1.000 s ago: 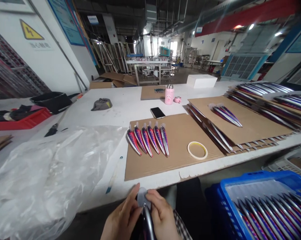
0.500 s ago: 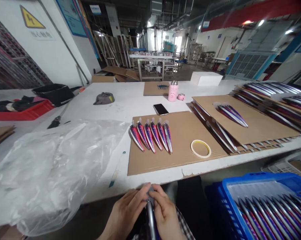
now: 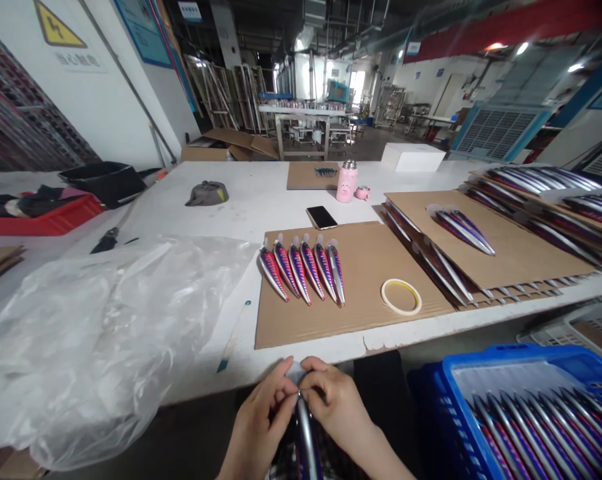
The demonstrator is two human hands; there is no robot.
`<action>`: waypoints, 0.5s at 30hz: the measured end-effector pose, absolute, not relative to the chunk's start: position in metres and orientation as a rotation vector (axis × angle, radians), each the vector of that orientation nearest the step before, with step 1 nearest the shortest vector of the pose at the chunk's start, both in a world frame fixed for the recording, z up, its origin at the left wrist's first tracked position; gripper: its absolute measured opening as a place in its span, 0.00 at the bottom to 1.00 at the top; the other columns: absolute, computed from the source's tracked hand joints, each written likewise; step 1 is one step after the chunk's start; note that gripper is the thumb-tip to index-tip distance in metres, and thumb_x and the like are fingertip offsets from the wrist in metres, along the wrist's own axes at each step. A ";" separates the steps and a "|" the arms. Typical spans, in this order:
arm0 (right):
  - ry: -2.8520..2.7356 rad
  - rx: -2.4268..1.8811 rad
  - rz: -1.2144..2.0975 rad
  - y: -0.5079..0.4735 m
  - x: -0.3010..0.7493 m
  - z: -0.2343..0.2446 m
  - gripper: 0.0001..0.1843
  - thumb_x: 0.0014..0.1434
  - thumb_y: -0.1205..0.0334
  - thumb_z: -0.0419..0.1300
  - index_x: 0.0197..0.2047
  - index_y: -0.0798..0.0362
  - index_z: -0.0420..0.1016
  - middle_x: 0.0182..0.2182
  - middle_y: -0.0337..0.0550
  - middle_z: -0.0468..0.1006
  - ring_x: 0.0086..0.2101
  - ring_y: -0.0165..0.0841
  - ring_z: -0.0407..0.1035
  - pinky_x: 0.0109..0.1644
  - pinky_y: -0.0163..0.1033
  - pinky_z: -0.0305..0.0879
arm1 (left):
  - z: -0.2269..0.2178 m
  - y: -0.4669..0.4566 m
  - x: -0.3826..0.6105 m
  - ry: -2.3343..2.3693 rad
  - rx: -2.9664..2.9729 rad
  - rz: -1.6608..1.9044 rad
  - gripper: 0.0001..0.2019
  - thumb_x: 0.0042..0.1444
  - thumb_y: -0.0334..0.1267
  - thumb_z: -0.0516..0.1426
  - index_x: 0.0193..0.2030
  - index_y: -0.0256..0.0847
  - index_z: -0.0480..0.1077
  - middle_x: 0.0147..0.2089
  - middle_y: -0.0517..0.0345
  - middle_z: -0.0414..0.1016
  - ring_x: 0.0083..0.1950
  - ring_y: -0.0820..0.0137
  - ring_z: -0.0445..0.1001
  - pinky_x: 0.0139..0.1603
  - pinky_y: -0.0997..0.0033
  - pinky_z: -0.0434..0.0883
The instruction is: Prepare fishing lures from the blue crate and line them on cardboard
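Just below the table's front edge, my left hand [image 3: 267, 408] and my right hand [image 3: 337, 395] meet at the top end of a silver and purple fishing lure [image 3: 307, 437]. Both thumbs and forefingers are pinched there, around its clear lip, and the lure's body points down toward my lap. The fingers partly cover the lip. Ahead, on a flat cardboard sheet [image 3: 365, 267], several red, purple and silver lures [image 3: 301, 270] lie side by side. A roll of whitish tape [image 3: 385, 303] rests to their right.
A blue crate [image 3: 453, 393] of lures stands at the lower right. Cardboard layers [image 3: 521, 233] with lures between them are stacked on the right. Crumpled clear plastic [image 3: 101, 320] covers the left. A phone [image 3: 321, 217], pink bottle [image 3: 347, 183] and grey cap [image 3: 207, 193] sit farther back.
My hands have shifted on the lure's lip end, with fingertips now pinched closer around it and my right forearm showing more. The lures on the cardboard are unmoved.
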State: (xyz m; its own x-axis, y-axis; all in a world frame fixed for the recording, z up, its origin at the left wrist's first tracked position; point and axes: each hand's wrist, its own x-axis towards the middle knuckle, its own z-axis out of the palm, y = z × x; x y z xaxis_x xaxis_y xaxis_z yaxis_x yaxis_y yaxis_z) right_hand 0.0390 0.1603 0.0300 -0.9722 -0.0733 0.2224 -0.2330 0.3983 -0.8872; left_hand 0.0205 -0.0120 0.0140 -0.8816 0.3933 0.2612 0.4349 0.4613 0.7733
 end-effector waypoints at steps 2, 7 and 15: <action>-2.505 0.293 1.571 0.160 0.038 0.028 0.13 0.51 0.77 0.53 0.29 0.52 0.75 0.38 0.42 0.78 0.39 0.32 0.74 0.44 0.33 0.66 | 0.016 -0.013 0.021 -2.661 -0.684 -1.492 0.14 0.60 0.32 0.53 0.52 0.48 0.67 0.43 0.61 0.71 0.40 0.72 0.73 0.41 0.77 0.72; -2.547 0.334 1.527 0.160 0.035 0.029 0.13 0.51 0.78 0.54 0.28 0.52 0.74 0.37 0.41 0.77 0.38 0.32 0.74 0.43 0.32 0.66 | 0.032 -0.018 0.018 -2.723 -0.649 -1.471 0.08 0.61 0.37 0.52 0.32 0.45 0.70 0.39 0.59 0.69 0.43 0.69 0.71 0.43 0.74 0.68; -2.527 0.407 1.538 0.159 0.032 0.033 0.12 0.52 0.80 0.55 0.28 0.53 0.72 0.36 0.40 0.76 0.36 0.31 0.73 0.42 0.30 0.64 | 0.039 -0.020 0.008 -2.987 -0.780 -1.451 0.15 0.58 0.33 0.52 0.51 0.48 0.66 0.35 0.64 0.72 0.38 0.69 0.73 0.42 0.72 0.66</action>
State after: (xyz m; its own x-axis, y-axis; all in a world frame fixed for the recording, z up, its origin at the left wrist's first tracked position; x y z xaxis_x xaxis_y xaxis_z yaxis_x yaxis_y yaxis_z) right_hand 0.0324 0.1589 0.0327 -0.9509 -0.1497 0.2708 -0.3094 0.4354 -0.8454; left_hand 0.0078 -0.0201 0.0395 -0.8613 0.5064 -0.0426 0.2795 0.5420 0.7925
